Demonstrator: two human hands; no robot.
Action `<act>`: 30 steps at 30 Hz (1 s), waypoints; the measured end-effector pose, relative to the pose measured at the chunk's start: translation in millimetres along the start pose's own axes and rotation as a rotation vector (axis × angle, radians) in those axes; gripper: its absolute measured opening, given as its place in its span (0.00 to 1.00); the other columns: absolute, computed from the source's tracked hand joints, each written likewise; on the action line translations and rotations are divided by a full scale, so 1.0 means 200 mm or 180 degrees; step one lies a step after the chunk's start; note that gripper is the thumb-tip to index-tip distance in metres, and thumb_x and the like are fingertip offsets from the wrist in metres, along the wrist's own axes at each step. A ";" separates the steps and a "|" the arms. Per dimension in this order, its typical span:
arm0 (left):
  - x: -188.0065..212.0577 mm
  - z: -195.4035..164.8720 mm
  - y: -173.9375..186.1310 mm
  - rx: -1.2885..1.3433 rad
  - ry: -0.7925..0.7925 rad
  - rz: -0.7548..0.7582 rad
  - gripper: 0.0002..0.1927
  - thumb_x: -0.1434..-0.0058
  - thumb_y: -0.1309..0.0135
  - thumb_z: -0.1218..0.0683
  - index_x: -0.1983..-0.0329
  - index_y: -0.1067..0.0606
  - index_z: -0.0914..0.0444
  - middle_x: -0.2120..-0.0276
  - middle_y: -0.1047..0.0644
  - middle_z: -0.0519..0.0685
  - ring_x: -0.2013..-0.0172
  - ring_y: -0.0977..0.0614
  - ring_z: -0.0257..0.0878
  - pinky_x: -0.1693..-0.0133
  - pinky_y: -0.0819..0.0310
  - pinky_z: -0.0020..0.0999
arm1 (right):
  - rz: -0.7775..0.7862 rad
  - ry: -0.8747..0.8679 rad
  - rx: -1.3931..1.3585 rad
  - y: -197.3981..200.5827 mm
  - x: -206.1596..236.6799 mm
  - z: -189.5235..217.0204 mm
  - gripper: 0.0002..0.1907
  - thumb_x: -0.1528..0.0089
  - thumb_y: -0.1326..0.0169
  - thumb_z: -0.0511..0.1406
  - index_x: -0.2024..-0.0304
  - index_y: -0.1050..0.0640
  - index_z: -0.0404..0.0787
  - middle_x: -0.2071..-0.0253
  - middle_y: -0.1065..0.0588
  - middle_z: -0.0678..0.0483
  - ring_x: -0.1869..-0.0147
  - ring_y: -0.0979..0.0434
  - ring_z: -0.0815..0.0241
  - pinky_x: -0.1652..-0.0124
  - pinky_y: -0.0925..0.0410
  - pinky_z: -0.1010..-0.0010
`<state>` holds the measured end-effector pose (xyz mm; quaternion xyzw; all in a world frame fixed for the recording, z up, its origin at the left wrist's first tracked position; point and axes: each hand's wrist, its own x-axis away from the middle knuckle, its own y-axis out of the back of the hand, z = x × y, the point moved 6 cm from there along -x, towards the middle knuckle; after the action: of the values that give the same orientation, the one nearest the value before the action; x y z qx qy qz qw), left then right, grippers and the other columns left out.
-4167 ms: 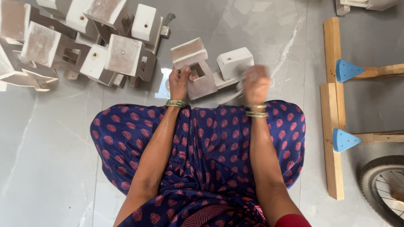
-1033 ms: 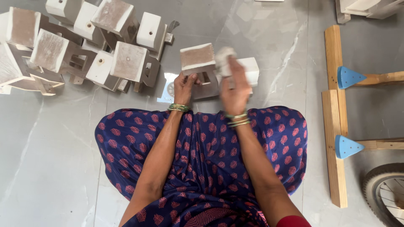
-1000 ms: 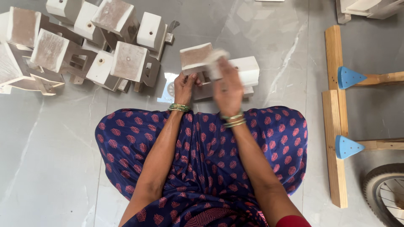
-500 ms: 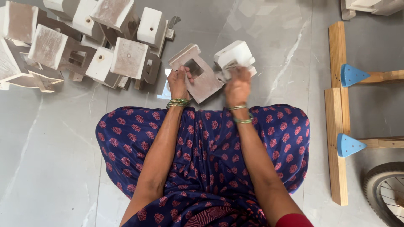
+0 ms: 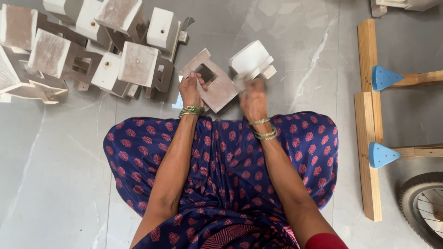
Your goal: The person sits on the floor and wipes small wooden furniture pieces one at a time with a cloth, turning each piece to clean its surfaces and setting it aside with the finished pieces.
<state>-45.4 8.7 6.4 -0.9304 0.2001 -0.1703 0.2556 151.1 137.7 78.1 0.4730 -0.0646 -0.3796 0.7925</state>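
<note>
Whitewashed wood is what both hands work on: a flat square piece with a rectangular cut-out point(image 5: 210, 83), tilted like a diamond on the grey floor point(image 5: 60, 166) just beyond the knees of the seated person. The left hand point(image 5: 190, 90) has its grip clamped on the near-left edge of this piece, thumb over the rim beside the hole. The right hand point(image 5: 253, 97) is blurred; its grip seems closed around something small and pale near the piece's right corner, but I cannot tell what it holds. Just beyond that hand sits a white block on a small foot point(image 5: 251, 60), touching or nearly touching the square piece.

Judging by the pose, the step in hand is rubbing or finishing the surface of the held piece, with the left hand steadying it. A next move would call for a firm hold on the left edge while the right hand works across the face.

To the far left lies a pile of similar blocks point(image 5: 92, 46); to the right, a wooden frame with blue triangular caps point(image 5: 376, 115) and a wheel point(image 5: 424, 207).
</note>
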 end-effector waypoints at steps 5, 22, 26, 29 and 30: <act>0.00 0.03 0.02 0.0166 0.0118 0.0001 0.16 0.31 0.47 0.50 0.64 0.26 0.69 0.76 0.25 0.51 0.79 0.25 0.38 0.70 0.20 0.36 | 0.1326 0.0216 -0.0421 -0.07 0.11 -0.03 0.16 0.45 0.43 0.33 0.55 0.16 0.37 0.58 0.22 0.43 0.54 0.20 0.42 0.48 0.29 0.56; -0.01 0.05 0.04 0.0223 0.0170 -0.0026 0.18 0.31 0.46 0.49 0.64 0.25 0.71 0.77 0.25 0.51 0.80 0.26 0.38 0.68 0.18 0.38 | 0.0370 0.0039 0.0772 0.15 0.02 0.06 0.20 0.43 0.46 0.26 0.56 0.14 0.54 0.54 0.26 0.52 0.51 0.25 0.47 0.54 0.26 0.56; -0.01 0.05 0.04 0.0147 0.0130 -0.0019 0.18 0.30 0.46 0.50 0.63 0.25 0.71 0.76 0.25 0.51 0.79 0.25 0.39 0.71 0.25 0.36 | -0.0017 -0.0180 0.0548 0.24 0.00 0.05 0.17 0.42 0.45 0.25 0.57 0.14 0.51 0.51 0.25 0.52 0.47 0.24 0.47 0.51 0.26 0.57; 0.00 0.07 0.04 0.0219 0.0244 -0.0021 0.18 0.30 0.47 0.49 0.63 0.26 0.71 0.76 0.26 0.51 0.79 0.25 0.38 0.69 0.20 0.37 | -0.0472 0.0015 -0.0709 0.25 -0.03 0.13 0.22 0.42 0.45 0.23 0.47 0.19 0.44 0.44 0.27 0.50 0.43 0.22 0.48 0.48 0.24 0.60; 0.00 0.07 0.04 0.0261 0.0287 -0.0011 0.18 0.30 0.47 0.49 0.63 0.26 0.71 0.76 0.26 0.51 0.79 0.25 0.38 0.67 0.16 0.38 | -0.0582 0.0097 -0.1217 0.22 -0.05 0.17 0.23 0.41 0.45 0.23 0.44 0.22 0.41 0.41 0.28 0.49 0.42 0.21 0.49 0.46 0.23 0.62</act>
<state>-42.0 9.2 -9.6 -0.9109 0.2026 -0.2205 0.2840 152.8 131.9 134.2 0.3236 0.0637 -0.4481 0.8309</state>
